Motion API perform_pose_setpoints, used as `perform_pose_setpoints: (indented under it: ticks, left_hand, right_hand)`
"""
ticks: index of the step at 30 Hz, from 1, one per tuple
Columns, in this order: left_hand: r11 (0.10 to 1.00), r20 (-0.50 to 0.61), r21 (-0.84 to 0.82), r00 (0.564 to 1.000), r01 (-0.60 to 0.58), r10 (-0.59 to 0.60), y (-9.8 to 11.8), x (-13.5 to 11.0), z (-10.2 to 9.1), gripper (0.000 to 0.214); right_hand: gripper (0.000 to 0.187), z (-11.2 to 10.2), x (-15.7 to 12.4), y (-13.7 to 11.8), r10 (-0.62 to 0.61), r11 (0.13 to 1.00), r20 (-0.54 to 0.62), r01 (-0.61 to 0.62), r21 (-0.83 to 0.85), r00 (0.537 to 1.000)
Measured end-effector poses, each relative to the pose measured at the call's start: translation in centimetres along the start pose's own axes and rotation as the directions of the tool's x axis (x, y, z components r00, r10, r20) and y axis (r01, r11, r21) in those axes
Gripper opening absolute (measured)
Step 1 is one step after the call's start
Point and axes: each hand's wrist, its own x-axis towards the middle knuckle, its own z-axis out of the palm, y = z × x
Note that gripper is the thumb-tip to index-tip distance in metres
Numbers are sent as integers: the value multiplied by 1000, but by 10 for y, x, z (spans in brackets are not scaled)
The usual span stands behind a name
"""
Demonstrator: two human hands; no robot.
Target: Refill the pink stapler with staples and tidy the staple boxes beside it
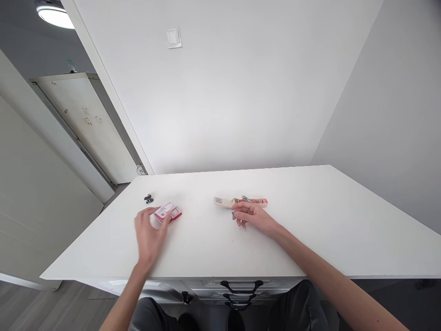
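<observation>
My left hand (149,232) reaches across the white table (310,220) with its fingers curled around the near side of a small red and white box (168,212), touching it. My right hand (253,217) rests on the table just in front of a long beige and pink opened stapler (240,202), fingers loosely bent and close to its middle. I cannot make out whether those fingers pinch anything. A small black binder clip (149,199) lies beyond the red box, apart from both hands.
The table stands against a white wall in a corner. Its left edge drops off towards a doorway and a white cabinet (86,124). Drawers with black handles (241,287) sit under the front edge, above my knees.
</observation>
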Motion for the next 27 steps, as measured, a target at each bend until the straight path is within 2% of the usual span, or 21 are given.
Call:
perform_pose_setpoints:
  ticks: [3,6,8,11,14,16,17,19,22,24,27]
  left_hand:
    - [971,-13,188,989,149,-149,-32,4,-21,53]
    - [894,-31,370,965,252,-259,-49,0,-29,62]
    - [863,-32,436,963,255,-268,-51,-6,-29,68]
    - [869,5,454,974,198,-225,-42,-13,-25,71]
    - [914,12,391,993,105,-119,-25,-16,-20,62]
    - [949,49,315,999,-29,15,-10,-18,-14,53]
    - [957,88,266,991,-119,98,-2,-19,-10,49]
    - [948,184,155,951,-279,250,15,-22,3,39]
    - [897,318,-31,847,-441,427,43,-27,30,32]
    - [861,370,-127,782,-492,502,61,-27,50,36]
    - [828,406,-200,725,-523,556,82,-23,76,44]
  right_hand:
    - [41,0,-1,-2,-5,1000,0,5,-2,1000]
    - [41,-1,-2,-3,-15,1000,-2,15,1,1000]
    - [42,-1,-2,-3,-17,1000,-11,17,3,1000]
    - [42,-2,-2,-3,-33,999,-21,34,27,999]
    - [40,-6,-1,-3,-83,994,-99,90,70,992]
    - [40,-10,0,-3,-128,987,-250,149,67,960]
    - [41,-13,1,-4,-151,984,-342,176,42,927]
    - [43,-18,1,-4,-195,979,-513,198,-49,836]
    - [47,-23,0,-3,-240,970,-657,143,-198,715]
    - [49,-24,1,0,-274,955,-682,111,-274,679]
    - [44,-24,4,5,-373,904,-642,106,-414,670]
